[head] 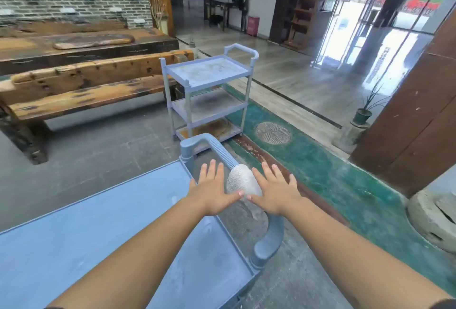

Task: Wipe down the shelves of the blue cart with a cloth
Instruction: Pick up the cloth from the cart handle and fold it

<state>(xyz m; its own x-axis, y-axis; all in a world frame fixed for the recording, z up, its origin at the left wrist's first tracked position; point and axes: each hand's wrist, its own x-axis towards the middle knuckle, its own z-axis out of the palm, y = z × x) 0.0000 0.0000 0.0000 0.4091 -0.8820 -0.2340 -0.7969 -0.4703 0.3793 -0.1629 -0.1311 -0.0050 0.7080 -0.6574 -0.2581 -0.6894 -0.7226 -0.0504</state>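
Note:
A blue cart (103, 232) stands right below me, its dusty top shelf filling the lower left. A white cloth (243, 180) hangs draped over the cart's ribbed handle (219, 151). My left hand (209, 190) and my right hand (274, 192) are stretched out flat, fingers spread, on either side of the cloth. Both thumbs touch the cloth's lower edge; neither hand grips it.
A second, paler three-shelf cart (209, 94) stands a little ahead on the floor. A long wooden bench (81, 89) and table are at the left. At the right lie a green carpet (333, 160), a wooden pillar (419, 123) and a potted plant (365, 111).

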